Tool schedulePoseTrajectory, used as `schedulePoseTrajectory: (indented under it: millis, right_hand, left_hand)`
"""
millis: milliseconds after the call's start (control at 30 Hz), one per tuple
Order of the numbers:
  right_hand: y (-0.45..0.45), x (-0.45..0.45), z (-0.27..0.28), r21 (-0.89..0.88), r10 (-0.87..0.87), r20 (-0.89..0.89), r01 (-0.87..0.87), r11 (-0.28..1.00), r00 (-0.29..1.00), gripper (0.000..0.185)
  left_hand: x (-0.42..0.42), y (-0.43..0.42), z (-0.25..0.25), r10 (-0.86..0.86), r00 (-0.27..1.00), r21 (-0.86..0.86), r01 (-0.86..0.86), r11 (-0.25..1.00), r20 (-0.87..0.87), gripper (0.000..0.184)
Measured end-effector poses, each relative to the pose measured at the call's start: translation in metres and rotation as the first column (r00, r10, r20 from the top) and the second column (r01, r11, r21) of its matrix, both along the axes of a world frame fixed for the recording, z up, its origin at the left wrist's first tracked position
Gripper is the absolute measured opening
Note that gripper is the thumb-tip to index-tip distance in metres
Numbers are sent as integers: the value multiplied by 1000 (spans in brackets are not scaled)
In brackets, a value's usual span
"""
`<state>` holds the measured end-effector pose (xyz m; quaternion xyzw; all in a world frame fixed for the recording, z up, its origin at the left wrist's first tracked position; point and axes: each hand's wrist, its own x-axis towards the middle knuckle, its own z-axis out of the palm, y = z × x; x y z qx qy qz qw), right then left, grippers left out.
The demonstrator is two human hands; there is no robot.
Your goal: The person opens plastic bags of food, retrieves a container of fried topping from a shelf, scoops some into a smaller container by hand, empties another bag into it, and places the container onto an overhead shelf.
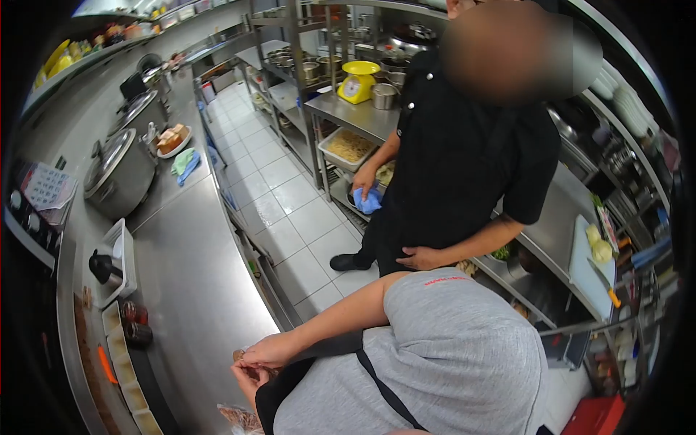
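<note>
Over the edge of the steel counter (pixel 196 290), my right hand (pixel 270 351) is closed, its fingertips pinched on something small and brownish that I cannot make out. Just below it, my left hand (pixel 250 378) touches it with bent fingers closed at the same small thing; its forearm is mostly hidden by my black apron (pixel 283 388). A clear bag with reddish-brown contents (pixel 241 418) lies near the hands. Two dark-lidded jars (pixel 136 323) stand farther left on the counter.
A person in black (pixel 471 152) stands close by, one hand on a blue cloth (pixel 367 201). Large pots (pixel 123 177) line the left wall. A yellow scale (pixel 357 81) sits on a shelf. An orange-handled knife (pixel 605 286) lies on a board at right.
</note>
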<state>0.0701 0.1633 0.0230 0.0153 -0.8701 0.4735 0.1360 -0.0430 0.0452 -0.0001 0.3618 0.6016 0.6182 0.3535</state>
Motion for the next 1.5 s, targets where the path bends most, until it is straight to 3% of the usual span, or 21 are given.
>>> schedulePoseTrajectory:
  millis: [33,200,300,433,500,533,600,733,800,900,967,1033,1100,1200,1400,1500]
  right_hand:
    - [-2,2,4,-5,-23,-10,23,1000,1000,13]
    - [0,9,17,179,-99,58,87,980,993,21]
    - [-2,3,9,69,-139,56,135,988,989,23]
    - [-6,2,14,50,-153,131,148,988,979,25]
    - [-7,5,21,-47,-97,140,105,993,985,24]
    - [-9,4,20,-50,-103,139,111,993,985,24]
    - [-8,3,19,-50,-125,184,137,989,975,26]
    - [-7,0,6,-20,-141,168,146,989,976,26]
    - [-6,-3,-10,-284,-157,66,169,944,985,19]
    - [0,5,-19,-201,-152,92,168,965,984,11]
    - [-1,8,-13,-227,-128,119,153,962,985,10]
    - [0,11,-6,-255,-91,143,126,959,986,10]
    - [2,15,1,-87,-90,-71,84,993,993,10]
    - [4,12,25,210,-95,33,86,974,995,25]
    - [10,-18,20,362,-56,81,23,932,995,27]
    - [10,-29,29,317,43,141,-86,944,989,24]
  left_hand:
    - [-4,0,-7,-18,1000,-6,18,1000,4,31]
    - [-17,9,-33,-24,953,-156,-25,987,-301,29]
    - [-18,10,-32,-50,930,-175,-16,985,-364,28]
    - [-17,8,-31,-65,960,-142,27,989,-272,27]
    - [-14,7,-24,-74,977,-116,51,992,-200,25]
    - [-15,5,-21,-81,976,-120,57,991,-201,25]
    - [-11,6,-16,-106,914,-126,61,990,-391,24]
    - [-1,5,-2,-150,943,-212,88,973,-297,24]
    - [6,7,-5,-112,967,-13,112,994,-227,25]
    - [5,6,-10,-136,978,-19,135,991,-155,26]
    - [-14,9,-43,-157,972,5,160,987,-177,27]
    - [-15,11,-41,-165,965,24,173,985,-203,27]
    - [-14,13,-32,-176,968,0,179,984,-177,27]
    - [-12,11,-15,-141,982,-72,133,988,-122,27]
    - [-12,9,-7,49,998,-79,-51,996,-30,29]
    - [-17,4,-22,133,988,-89,-140,986,-84,30]
